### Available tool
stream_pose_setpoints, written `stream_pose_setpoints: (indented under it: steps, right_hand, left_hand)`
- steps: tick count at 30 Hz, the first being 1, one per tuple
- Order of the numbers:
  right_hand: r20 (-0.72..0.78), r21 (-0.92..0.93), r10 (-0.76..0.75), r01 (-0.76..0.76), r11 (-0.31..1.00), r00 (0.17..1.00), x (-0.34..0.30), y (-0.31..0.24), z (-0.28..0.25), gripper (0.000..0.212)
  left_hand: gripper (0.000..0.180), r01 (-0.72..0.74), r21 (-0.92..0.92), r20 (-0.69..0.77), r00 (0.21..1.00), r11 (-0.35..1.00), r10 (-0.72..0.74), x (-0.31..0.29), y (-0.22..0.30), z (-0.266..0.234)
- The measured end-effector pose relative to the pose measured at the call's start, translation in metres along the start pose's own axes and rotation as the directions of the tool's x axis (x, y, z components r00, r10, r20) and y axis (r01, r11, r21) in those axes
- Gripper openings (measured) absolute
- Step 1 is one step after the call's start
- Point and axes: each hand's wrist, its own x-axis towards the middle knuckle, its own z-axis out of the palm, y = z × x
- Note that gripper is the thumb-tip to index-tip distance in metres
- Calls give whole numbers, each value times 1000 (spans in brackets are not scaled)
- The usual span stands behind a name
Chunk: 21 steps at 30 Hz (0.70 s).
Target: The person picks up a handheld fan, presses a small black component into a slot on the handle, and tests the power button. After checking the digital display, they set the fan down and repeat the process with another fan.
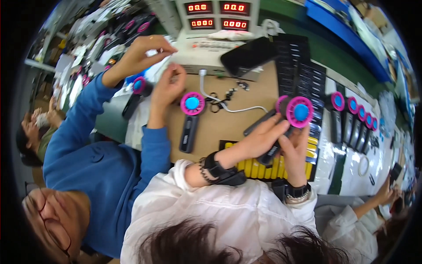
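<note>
Both my hands are around a black handheld fan (269, 155) with a pink ring and blue centre. My left hand (257, 140) lies across its handle, fingers reaching toward the fan head. Closed on the handle's other side is my right hand (296, 154), its fingers partly hidden. Just behind, a second handheld fan lies partly covered, its dark handle (258, 123) showing beyond my left hand. Another black-and-pink fan (189, 132) rests on the brown board, left of my hands. A yellow-and-black slotted tray (252, 169) is beneath my wrists.
A device with red digital displays (220, 21) stands at the back, a black phone (249, 56) on its front. A white cable (237, 109) crosses the board. Several fans (336, 119) line the right side. A blue-sleeved co-worker's hands (171, 83) are raised at left; another person sits right.
</note>
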Motion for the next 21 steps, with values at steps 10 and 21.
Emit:
stream_pose_setpoints:
  steps: [10,21]
  right_hand:
    - [67,103,-60,53,993,996,-1,-6,-25,59]
    - [129,-151,-30,50,987,991,9,10,-9,41]
  left_hand:
    - [57,135,557,112,965,820,-236,-23,21,-10]
    - [76,-122,949,16,940,292,340,-26,18,-1]
